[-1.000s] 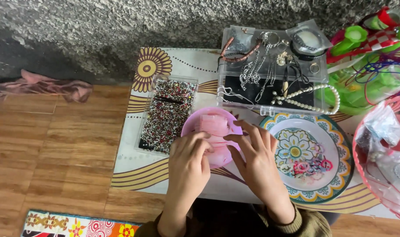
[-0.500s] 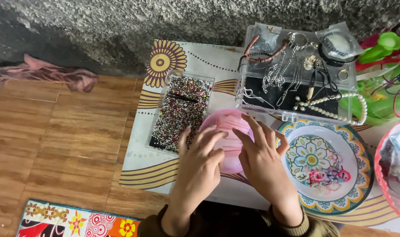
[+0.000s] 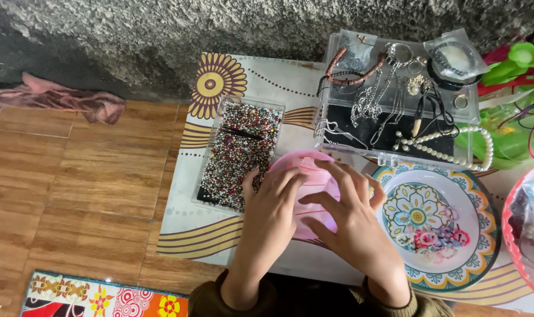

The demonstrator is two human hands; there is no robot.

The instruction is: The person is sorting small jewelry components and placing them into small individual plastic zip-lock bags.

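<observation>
hands over pink dish, head view. pink round dish lay on a low patterned table, between a clear tray of mixed beads on its left and a floral plate on its right. left hand rested on the near-left part of the dish, fingers loosely spread and laid flat over the plastic, thumb close to the bead tray's near corner. right hand covered the dish's right and near side, fingers fanned wide and slightly arched, fingertips touching the pink surface. neither hand was closed around anything; both lay open on top, so the dish sat under the palms and fingers rather than pinched between them. whether a small item lay beneath the fingers could not be told, the hands hiding most of the dish. only the far rim and a strip between the two hands showed.

floral plate held a small heap of pink and coloured bands toward its near-right side. clear jewellery box stood just beyond the dish, touching or nearly touching its far rim, holding chains, a brown bracelet and a string of white pearls trailing over its front edge. pink cloth lay on the wooden floor against the rough wall, well apart to the left. bright floral mat lay at the near-left corner.
</observation>
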